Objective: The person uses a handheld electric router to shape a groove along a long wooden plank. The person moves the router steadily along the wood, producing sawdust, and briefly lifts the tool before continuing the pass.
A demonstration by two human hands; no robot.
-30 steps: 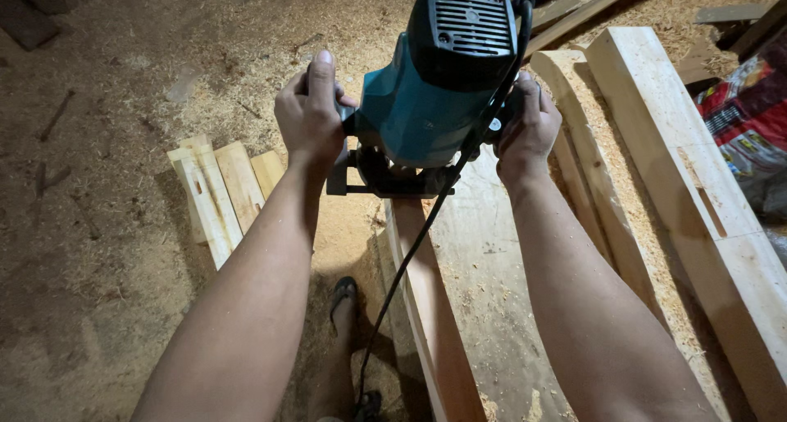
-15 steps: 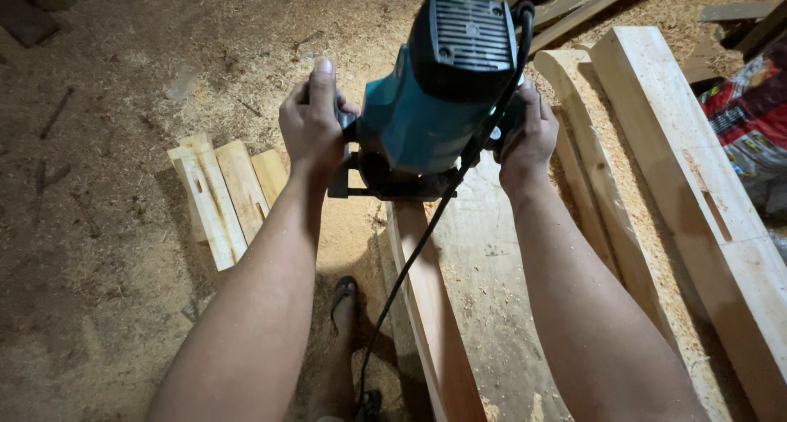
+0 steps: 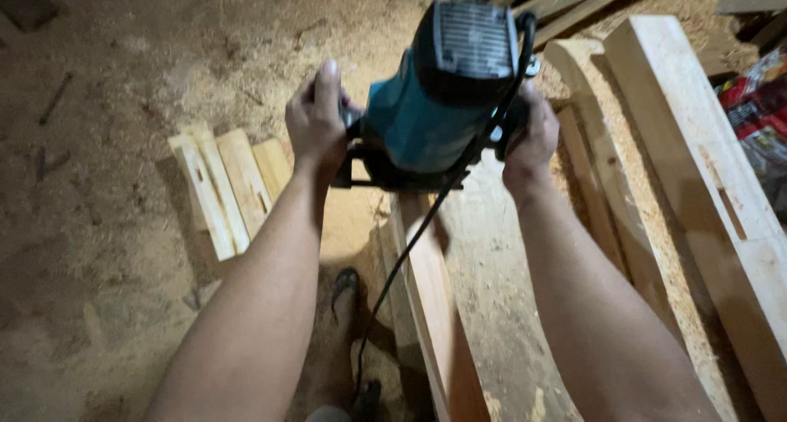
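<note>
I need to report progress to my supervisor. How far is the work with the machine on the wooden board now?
Looks done: three short slats lie cut on the floor, sawdust all round. In hand: the left hand and right hand grip the teal router, which sits on the edge of the narrow board. Left: how much of the edge is routed cannot be told; the large beam lies aside.

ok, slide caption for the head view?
Both hands, left hand and right hand, grip a teal router on a narrow board.
</note>
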